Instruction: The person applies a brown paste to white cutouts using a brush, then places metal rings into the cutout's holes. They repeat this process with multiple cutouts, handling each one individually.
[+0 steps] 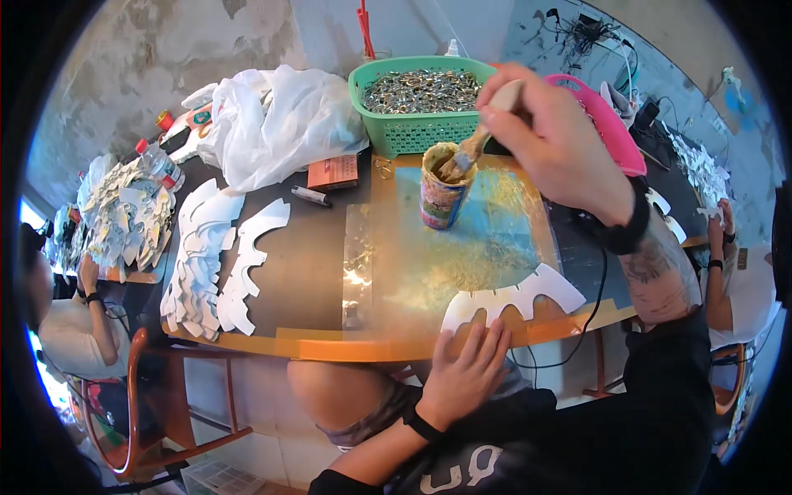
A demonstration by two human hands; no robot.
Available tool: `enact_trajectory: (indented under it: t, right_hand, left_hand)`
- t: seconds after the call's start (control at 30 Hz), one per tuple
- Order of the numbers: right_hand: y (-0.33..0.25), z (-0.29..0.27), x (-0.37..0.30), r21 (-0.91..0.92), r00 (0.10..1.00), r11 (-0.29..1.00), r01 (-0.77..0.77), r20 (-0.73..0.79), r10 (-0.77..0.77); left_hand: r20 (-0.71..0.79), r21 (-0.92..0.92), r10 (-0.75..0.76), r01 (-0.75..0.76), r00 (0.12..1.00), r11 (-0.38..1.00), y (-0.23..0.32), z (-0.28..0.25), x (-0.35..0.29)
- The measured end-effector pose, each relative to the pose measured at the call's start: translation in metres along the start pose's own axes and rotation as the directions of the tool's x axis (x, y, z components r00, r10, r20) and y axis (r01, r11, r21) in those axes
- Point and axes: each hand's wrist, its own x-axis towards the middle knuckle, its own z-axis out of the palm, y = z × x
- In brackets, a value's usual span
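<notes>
My right hand [557, 148], raised over the table, is closed around the wooden handle of a brush [473, 150]. The brush's bristles dip into the mouth of a tall, smeared can [440, 200] with a colourful label. What fills the can is mostly hidden; brownish residue coats its rim. At the table's front edge my left hand [467, 373] lies with fingers stretched out, its fingertips on a white scalloped cut-out piece [540, 293]. Beneath the can and the piece spreads a clear, yellow-stained sheet [396, 276] over a blue patch.
Left stand overlapping white cut-outs [194, 264] and a separate one [247, 268], near a marker [311, 195] and an orange box [333, 172]. Behind are a white plastic bag [280, 124], a green basket [396, 132] of small metal parts and a pink basket [615, 140]. People sit at both sides.
</notes>
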Motion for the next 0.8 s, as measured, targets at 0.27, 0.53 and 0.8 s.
enact_trajectory:
  t: [0.27, 0.53, 0.8]
  right_hand:
    - [0.035, 0.032, 0.019, -0.01, 0.98, 0.999, -0.048, 0.193, 0.049]
    - [0.018, -0.029, 0.026, 0.135, 0.998, 0.99, -0.034, 0.049, 0.028]
    - [0.03, 0.013, 0.012, 0.121, 0.925, 0.962, -0.244, 0.328, 0.193]
  left_hand:
    - [0.016, -0.033, 0.005, -0.005, 1.0, 0.999, -0.003, -0.002, -0.001]
    - [0.028, -0.073, -0.008, 0.01, 1.0, 0.997, -0.004, -0.005, -0.001]
    - [0.023, -0.052, -0.01, 0.012, 1.0, 0.999, -0.003, -0.003, -0.001]
